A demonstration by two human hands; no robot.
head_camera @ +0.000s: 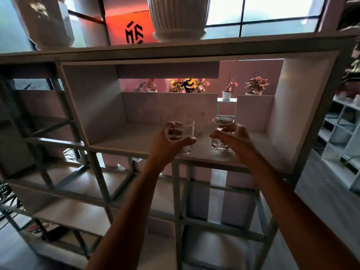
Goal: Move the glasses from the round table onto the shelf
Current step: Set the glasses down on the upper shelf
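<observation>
A clear straight-sided drinking glass (187,128) is gripped by the left hand (165,141) on the pale wooden shelf (126,140). A second clear glass (220,144) is half-circled by the right hand (235,137); a firm hold cannot be told. Two faint glasses (197,123) are seen just behind, between the hands, and a white ribbed pot (179,14) above.

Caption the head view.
Left hand holds the left glass, right hand hovers at the right glass, both standing on the white shelf.
</observation>
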